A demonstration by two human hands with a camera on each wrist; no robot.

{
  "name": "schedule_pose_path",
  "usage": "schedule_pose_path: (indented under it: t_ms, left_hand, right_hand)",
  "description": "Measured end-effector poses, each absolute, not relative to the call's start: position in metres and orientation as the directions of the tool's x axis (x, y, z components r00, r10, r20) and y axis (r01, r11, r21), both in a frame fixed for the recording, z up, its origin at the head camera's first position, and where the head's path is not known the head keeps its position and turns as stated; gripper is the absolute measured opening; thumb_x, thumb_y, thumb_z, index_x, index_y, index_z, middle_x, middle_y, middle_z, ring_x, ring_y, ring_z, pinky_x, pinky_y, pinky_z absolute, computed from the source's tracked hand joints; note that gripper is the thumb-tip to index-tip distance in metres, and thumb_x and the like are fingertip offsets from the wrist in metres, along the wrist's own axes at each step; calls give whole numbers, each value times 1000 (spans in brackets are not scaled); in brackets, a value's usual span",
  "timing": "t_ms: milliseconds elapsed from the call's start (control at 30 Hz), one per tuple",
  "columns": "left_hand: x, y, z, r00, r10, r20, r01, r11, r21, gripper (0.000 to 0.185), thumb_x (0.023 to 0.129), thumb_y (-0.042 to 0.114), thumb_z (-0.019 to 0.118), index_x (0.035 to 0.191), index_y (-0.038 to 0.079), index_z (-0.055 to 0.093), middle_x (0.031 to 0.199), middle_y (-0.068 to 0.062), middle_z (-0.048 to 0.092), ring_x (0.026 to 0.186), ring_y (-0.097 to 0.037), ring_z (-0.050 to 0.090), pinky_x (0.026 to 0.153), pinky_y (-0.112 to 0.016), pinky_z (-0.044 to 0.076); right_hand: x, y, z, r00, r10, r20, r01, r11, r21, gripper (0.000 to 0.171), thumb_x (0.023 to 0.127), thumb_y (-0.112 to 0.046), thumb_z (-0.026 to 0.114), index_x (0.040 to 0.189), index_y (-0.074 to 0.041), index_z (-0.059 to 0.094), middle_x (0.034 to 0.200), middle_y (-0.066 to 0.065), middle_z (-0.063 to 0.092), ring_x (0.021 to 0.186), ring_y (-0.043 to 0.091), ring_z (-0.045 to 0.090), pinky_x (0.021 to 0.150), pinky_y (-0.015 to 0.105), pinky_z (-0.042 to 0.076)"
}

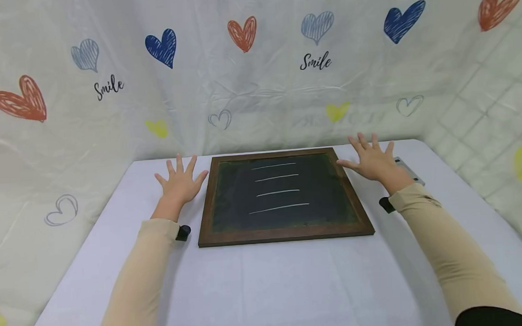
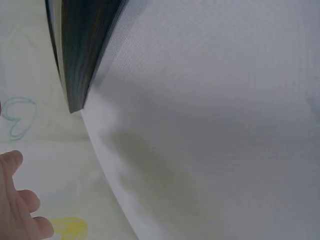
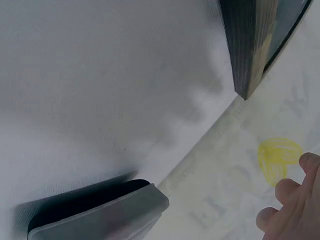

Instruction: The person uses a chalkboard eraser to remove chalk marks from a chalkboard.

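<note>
A dark, wood-framed rectangular chalkboard (image 1: 283, 197) lies flat on the white bench (image 1: 266, 279) between both hands, left hand (image 1: 180, 183) and right hand (image 1: 374, 160) equally near, fingers spread, holding nothing.

White table (image 1: 292, 288) fills the lower view. Pale backdrop sheet (image 1: 258, 109) printed with hearts and "Smile" hangs from 9 through 12 to 3 o'clock. Grey eraser (image 1: 407, 168) lies at 2 o'clock.
</note>
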State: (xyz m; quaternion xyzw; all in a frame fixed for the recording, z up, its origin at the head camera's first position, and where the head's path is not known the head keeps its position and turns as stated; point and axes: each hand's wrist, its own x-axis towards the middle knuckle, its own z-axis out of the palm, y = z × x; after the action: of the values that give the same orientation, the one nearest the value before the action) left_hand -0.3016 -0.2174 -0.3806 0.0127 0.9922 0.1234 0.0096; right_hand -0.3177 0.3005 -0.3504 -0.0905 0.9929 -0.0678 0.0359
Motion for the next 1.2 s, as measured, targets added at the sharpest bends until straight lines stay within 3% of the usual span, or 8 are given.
schedule_pose_path:
  t_ms: [633,767,1000,1200]
  left_hand:
    - [-289,-223,-385,-997,76,13,77,963,259,76,107,60,32,167,20,11,169,-24,-6,152,-51,-8,109,-80,-3]
    - [-286,-220,-386,-993,116,11,115,959,259,74,108,58,32,167,18,11,169,-23,-2,153,-50,-5,111,-79,0]
    - [-287,-214,-389,-984,176,-23,165,956,244,75,108,57,33,167,16,10,170,-20,-1,154,-47,-1,113,-77,3]
    - [-290,-208,-395,-970,230,-78,206,950,234,75,109,56,34,167,16,9,170,-20,0,154,-47,-2,112,-78,3]
  right_hand:
    - [-299,314,-354,-969,-239,-58,-230,964,-131,99,100,-71,42,166,-15,-5,168,21,-12,147,48,-25,102,80,-18]
    - [-295,317,-356,-963,-263,-52,-255,960,-119,98,100,-69,45,166,-13,0,168,23,-9,148,49,-22,102,82,-14]
    - [-285,324,-360,-953,-299,-48,-295,952,-87,96,100,-68,47,166,-11,8,168,25,1,148,59,-4,102,86,-2]
    - [-282,336,-360,-953,-297,-55,-290,952,-100,96,101,-65,49,166,-11,4,168,26,2,149,57,-5,105,83,-4]
